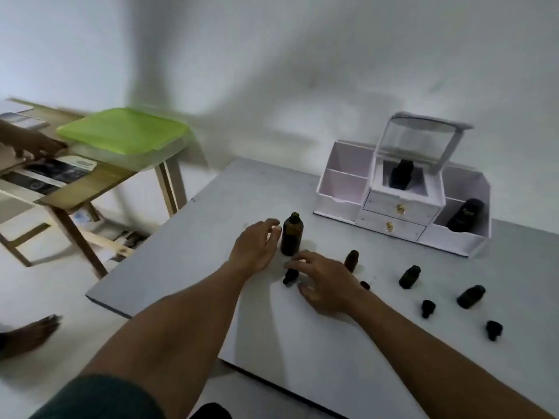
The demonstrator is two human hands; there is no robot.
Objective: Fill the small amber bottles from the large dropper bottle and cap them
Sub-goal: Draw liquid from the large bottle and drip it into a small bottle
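Small amber bottle (351,257) is half-hiding behind our spread right hand (325,285); our relaxed left hand (255,246) is flanking the large bottle (292,235) on the grey table (196,237).

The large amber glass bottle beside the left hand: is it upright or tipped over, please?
Upright: the large amber glass bottle stands on its base.

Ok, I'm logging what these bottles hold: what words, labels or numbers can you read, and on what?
No text is readable.
Black bottle in the white organizer, right compartment: pale marking, too blurred to read.
Flat device on the wooden table: print too blurred to read.
Large amber bottle: no label visible.
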